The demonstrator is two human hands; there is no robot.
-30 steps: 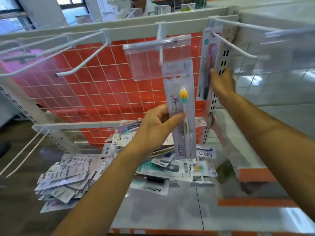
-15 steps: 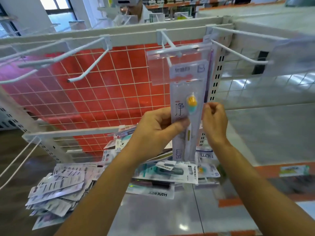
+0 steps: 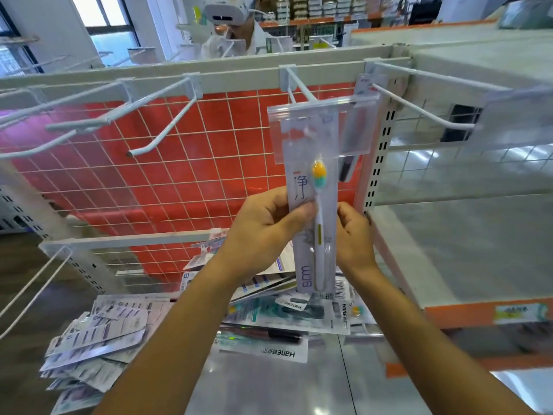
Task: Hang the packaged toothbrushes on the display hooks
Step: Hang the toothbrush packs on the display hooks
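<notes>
On the left, a loose pile of packs (image 3: 89, 348) lies on the lower shelf, and above it an empty hook (image 3: 161, 127) sticks out from the red grid. Toward the middle, the left hand (image 3: 263, 232) grips the packaged toothbrush (image 3: 311, 265), with the thumb pressed on its front and the fingers curled behind. The pack stands upright in front of the centre hook (image 3: 302, 85), and its top is behind the clear label plate (image 3: 320, 127). I judge the pack light and thin. The card is probably a little bendy and the plastic front smooth, so holding both long edges near the middle should keep it flat while the top hole is guided on. The right hand (image 3: 354, 238) has its fingers curled in on the right edge and appears to pinch it. The hang hole is hidden by the plate, so I cannot tell whether the pack is already on the wire. Further right, a second pack (image 3: 348, 157) hangs half covered and blurred. The label plate on the far-right hook (image 3: 419, 112) is cut off by the frame edge.
</notes>
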